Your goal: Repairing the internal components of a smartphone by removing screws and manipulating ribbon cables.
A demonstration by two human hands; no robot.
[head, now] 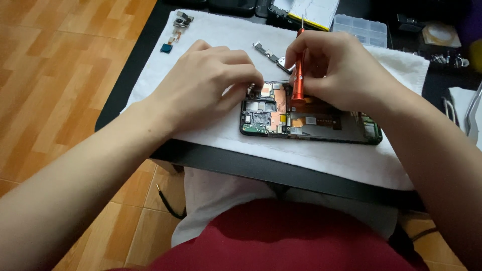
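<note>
An opened smartphone with its circuit board and copper shielding exposed lies on a white towel over a black table. My right hand grips an orange screwdriver held upright, its lower end on the phone's board. My left hand rests on the towel with its fingertips pinching at the phone's upper left corner. What the fingertips touch is hidden.
A small camera module with a flex cable lies at the towel's far left. A metal bracket sits behind the phone. A clear parts box and a yellow-edged item stand at the back. Wooden floor on the left.
</note>
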